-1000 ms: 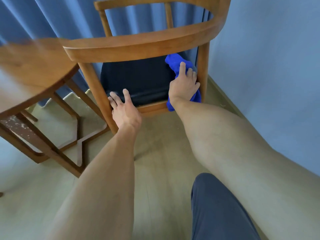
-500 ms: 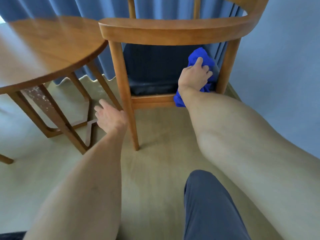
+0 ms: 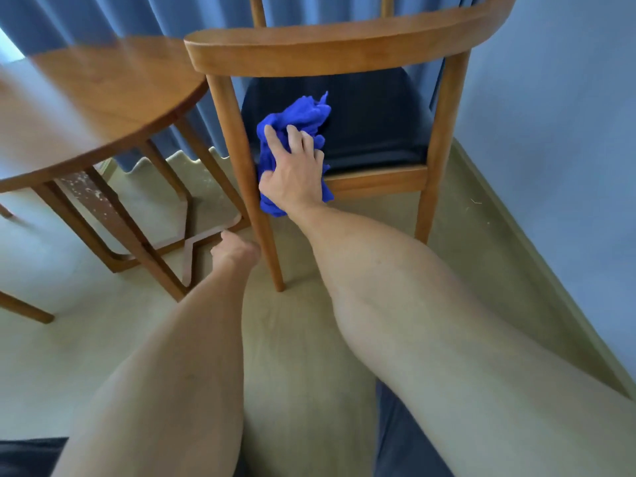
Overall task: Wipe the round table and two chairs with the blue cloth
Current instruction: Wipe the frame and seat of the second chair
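Right hand (image 3: 296,173), fingers spread, presses blue cloth (image 3: 299,115) on chair (image 3: 327,53) seat's near-left corner. Left hand (image 3: 234,251) hangs low; finger state cannot be told. Risk: the loosely bunched cloth may slip off the seat edge.

cloth (image 3: 292,132) on chair (image 3: 330,53) seat, table (image 3: 103,98) left, curtain (image 3: 103,18) seemingly behind

Glossy wooden chair (image 3: 330,53), fluffy blue cloth (image 3: 299,115).

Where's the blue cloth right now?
Head view, centre: the blue cloth lies bunched at the left end of the chair's dark seat, pressed under the right hand, right beside the chair's left wooden post.
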